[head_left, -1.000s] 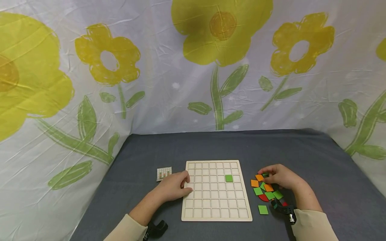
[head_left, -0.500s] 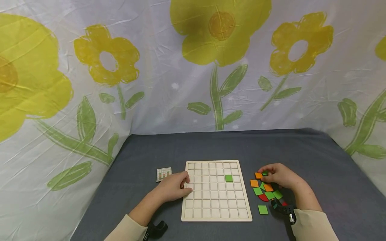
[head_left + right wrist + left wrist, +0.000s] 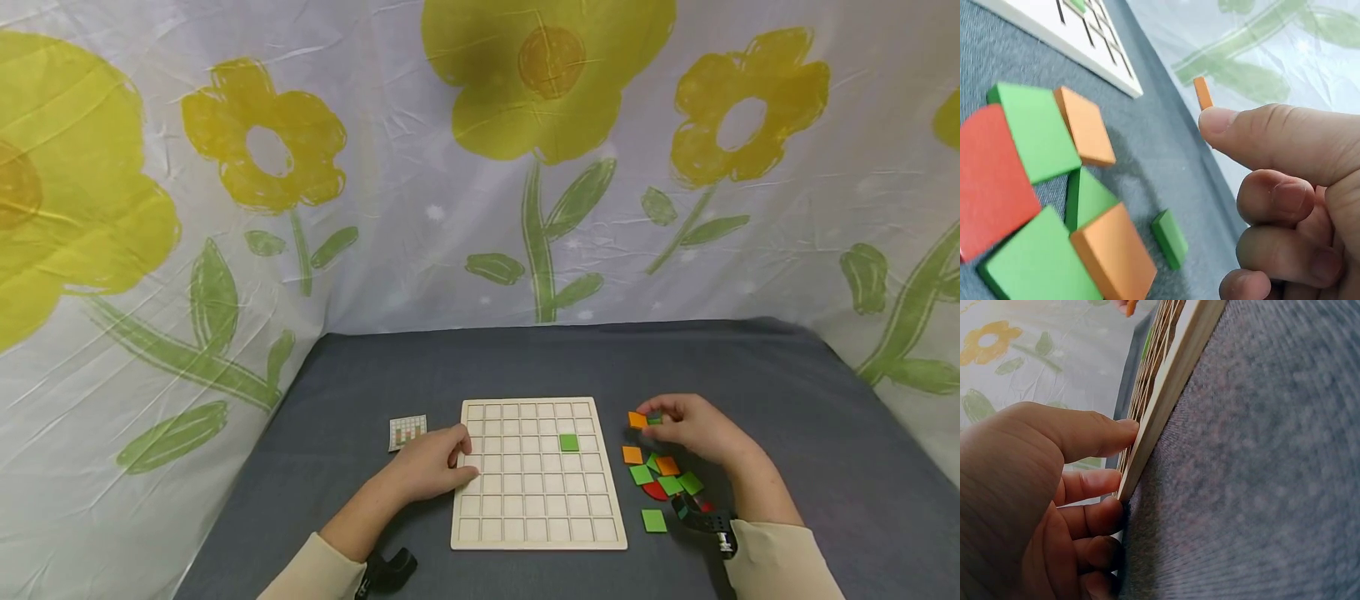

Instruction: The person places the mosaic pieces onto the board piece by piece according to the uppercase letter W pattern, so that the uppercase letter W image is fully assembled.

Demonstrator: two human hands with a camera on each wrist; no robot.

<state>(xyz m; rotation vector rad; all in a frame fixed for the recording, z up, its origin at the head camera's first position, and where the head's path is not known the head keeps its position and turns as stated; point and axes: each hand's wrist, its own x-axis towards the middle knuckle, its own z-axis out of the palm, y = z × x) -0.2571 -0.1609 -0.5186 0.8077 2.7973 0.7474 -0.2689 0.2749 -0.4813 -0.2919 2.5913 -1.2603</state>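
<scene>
My left hand (image 3: 431,462) rests at the left edge of a pale wooden grid board (image 3: 525,537). In the left wrist view, its thumb (image 3: 1104,431) lies along the board's rim, with the other fingers beside it. One green square tile (image 3: 569,442) sits in a cell toward the board's upper right. To the right of the board, my right hand (image 3: 693,425) pinches an orange tile (image 3: 1202,92) between thumb and index finger, raised over the cloth. Below that hand lies a small green piece (image 3: 1170,240), close to a loose cluster of green, orange and red pieces.
A small printed grid card (image 3: 407,432) lies left of the board, partly behind the left hand. A red rounded piece (image 3: 991,181) and an orange tile (image 3: 1088,128) are among the cluster. A single green square (image 3: 654,521) lies nearer the front on the dark cloth (image 3: 525,358).
My right hand has moved up and slightly left, lifting the orange tile away from the other pieces. The left hand and the board have stayed put.
</scene>
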